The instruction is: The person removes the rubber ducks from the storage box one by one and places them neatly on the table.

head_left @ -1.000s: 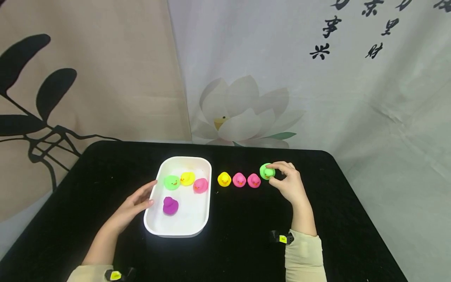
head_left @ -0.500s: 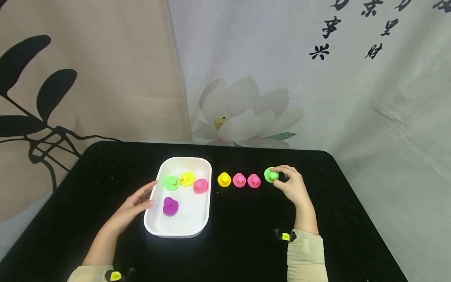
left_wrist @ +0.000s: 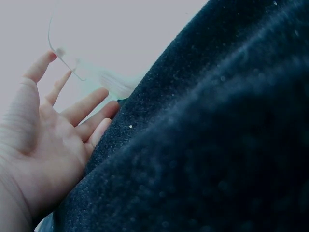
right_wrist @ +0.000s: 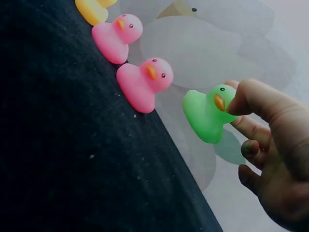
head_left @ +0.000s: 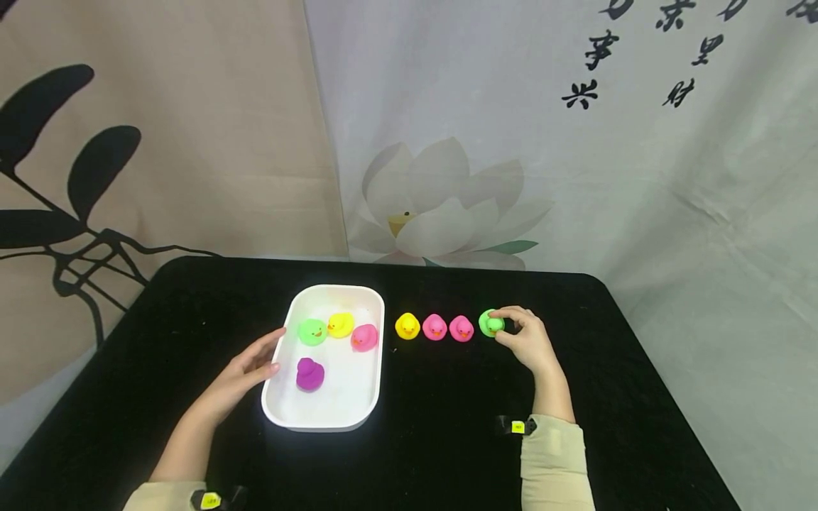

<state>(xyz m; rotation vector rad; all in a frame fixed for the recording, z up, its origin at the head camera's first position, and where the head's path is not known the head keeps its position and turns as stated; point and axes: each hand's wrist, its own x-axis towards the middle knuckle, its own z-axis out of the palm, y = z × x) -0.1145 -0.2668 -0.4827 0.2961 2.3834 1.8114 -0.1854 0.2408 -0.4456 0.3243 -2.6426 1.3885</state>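
In the head view my right hand [head_left: 529, 341] pinches a green rubber duck [head_left: 491, 323] between thumb and index finger, at the right end of a row. The right wrist view shows that green duck [right_wrist: 205, 113] gripped by its head side, its orange beak facing out. Beside it stand a pink duck [head_left: 461, 328], another pink duck [head_left: 434, 327] and a yellow duck [head_left: 407, 326]. My left hand [head_left: 238, 376] rests against the left side of a white tray [head_left: 345, 415], fingers loosely extended; the left wrist view has its fingertips [left_wrist: 52, 54] at the tray edge.
Inside the tray sit a green duck [head_left: 312, 331], a yellow duck [head_left: 341, 324], a pink duck [head_left: 364, 338] and, nearer the front, a purple duck [head_left: 309, 374]. A black cloth covers the table [head_left: 441, 426]. Behind it hangs a printed curtain [head_left: 447, 85].
My right hand has shifted the green duck slightly right, then lower toward the row's line, leaving a small gap from the pink duck. The left hand and the tray have stayed put.
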